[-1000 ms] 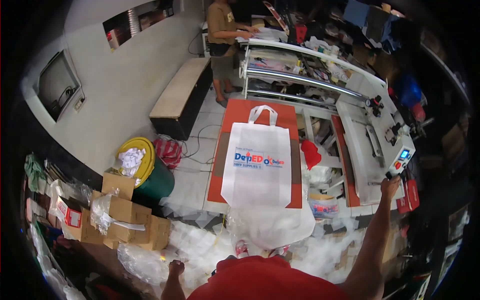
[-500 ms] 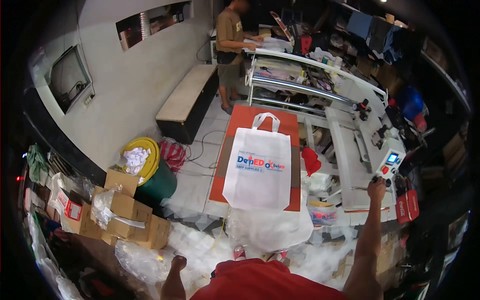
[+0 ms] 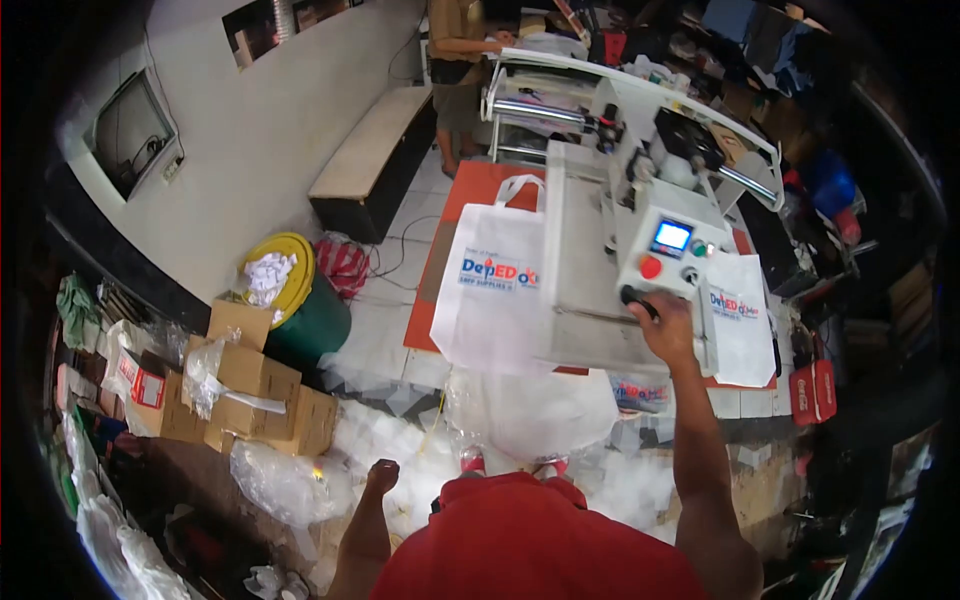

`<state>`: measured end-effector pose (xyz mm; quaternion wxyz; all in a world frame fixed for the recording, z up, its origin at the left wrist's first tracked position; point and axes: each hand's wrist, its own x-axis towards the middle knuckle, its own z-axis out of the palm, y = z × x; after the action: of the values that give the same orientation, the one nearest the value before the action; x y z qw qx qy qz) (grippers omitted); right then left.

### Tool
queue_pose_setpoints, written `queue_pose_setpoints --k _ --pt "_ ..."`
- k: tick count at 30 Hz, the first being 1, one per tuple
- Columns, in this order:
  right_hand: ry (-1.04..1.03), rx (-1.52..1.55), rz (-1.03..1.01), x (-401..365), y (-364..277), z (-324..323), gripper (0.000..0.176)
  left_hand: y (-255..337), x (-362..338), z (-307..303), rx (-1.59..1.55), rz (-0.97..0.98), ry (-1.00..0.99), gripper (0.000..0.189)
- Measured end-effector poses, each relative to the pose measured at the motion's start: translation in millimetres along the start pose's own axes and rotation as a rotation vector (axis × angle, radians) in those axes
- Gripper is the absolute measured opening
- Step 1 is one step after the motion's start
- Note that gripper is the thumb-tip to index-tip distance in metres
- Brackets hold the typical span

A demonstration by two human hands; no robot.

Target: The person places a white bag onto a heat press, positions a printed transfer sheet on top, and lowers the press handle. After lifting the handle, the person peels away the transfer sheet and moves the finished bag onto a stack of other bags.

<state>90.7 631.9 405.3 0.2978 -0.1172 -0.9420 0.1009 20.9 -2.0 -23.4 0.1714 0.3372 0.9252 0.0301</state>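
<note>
My right hand [image 3: 667,325] is wrapped around the black handle [image 3: 640,303] at the front of a white heat press head [image 3: 600,325]. The head partly covers a white tote bag [image 3: 487,315] with a blue and red "DepED" print, which lies flat on the orange press bed [image 3: 428,260]. To the right of the head lies another white printed bag [image 3: 742,335]. Just above my hand is the control box [image 3: 672,250], with a lit screen and a red button. My left hand [image 3: 383,476] hangs low, fingers curled, with nothing visible in it.
Cardboard boxes [image 3: 262,385] and a green bin with a yellow rim [image 3: 322,335] stand at the left. A long bench [image 3: 370,150] runs along the wall. At the back, a person [image 3: 458,80] stands by the machine. A red box [image 3: 813,392] sits at the right.
My right hand has moved the press head leftward, so it now overlaps the right side of the tote bag. The second printed bag has come into sight. My left hand stays low and closed.
</note>
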Motion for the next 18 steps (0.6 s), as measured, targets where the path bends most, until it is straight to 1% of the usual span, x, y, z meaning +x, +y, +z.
queue_pose_setpoints --k 1,3,5,6,7,8,9,10,12,13,14,15,16,18 --pt "-0.015 0.039 -0.029 4.0 -10.1 7.8 0.025 3.0 -7.3 7.7 -0.001 -0.004 -0.006 0.012" --pt "-0.024 0.079 -0.059 12.8 -29.5 22.8 0.023 5.8 -15.4 38.1 -0.733 -0.624 0.058 0.012" --pt "-0.043 0.113 -0.137 20.6 -48.5 37.3 0.022 -0.3 -27.1 62.6 -0.654 -0.566 -0.051 0.016" --pt "-0.044 0.115 -0.135 23.9 -56.5 44.6 0.022 2.1 -32.4 60.5 -0.583 -0.527 -0.125 0.017" --pt "-0.057 0.136 -0.162 26.6 -63.6 51.4 0.021 7.8 -41.1 59.7 -0.662 -0.598 -0.131 0.016" --pt "-0.069 0.157 -0.189 28.6 -70.3 58.2 0.02 22.4 -51.1 45.4 -0.74 -0.669 -0.136 0.016" --pt "-0.068 0.159 -0.185 31.0 -76.6 65.4 0.02 23.9 -56.3 51.2 -0.752 -0.693 -0.152 0.017" --pt "-0.078 0.14 -0.223 34.4 -82.8 72.3 0.021 26.0 -57.8 56.6 -0.845 -0.811 -0.155 0.03" --pt "-0.084 0.119 -0.262 42.8 -96.8 80.5 0.022 59.1 -65.7 0.6 -0.965 -0.874 -0.23 0.027" --pt "-0.099 0.143 -0.268 45.8 -103.0 82.2 0.023 59.1 -66.5 3.3 -0.961 -0.873 -0.231 0.027" --pt "-0.112 0.163 -0.266 46.7 -108.0 84.2 0.025 47.5 -69.7 33.4 -0.912 -0.764 -0.19 0.025" --pt "-0.15 0.196 -0.283 48.4 -108.9 90.6 0.027 41.3 -66.4 46.6 -0.858 -0.644 -0.154 0.023" --pt "-0.184 0.219 -0.285 47.5 -107.7 95.2 0.029 43.9 -62.6 40.9 -0.838 -0.612 -0.175 0.023" --pt "-0.259 0.146 -0.29 44.7 -112.9 85.0 0.033 63.1 -59.8 15.0 -1.102 -0.855 -0.176 0.018"
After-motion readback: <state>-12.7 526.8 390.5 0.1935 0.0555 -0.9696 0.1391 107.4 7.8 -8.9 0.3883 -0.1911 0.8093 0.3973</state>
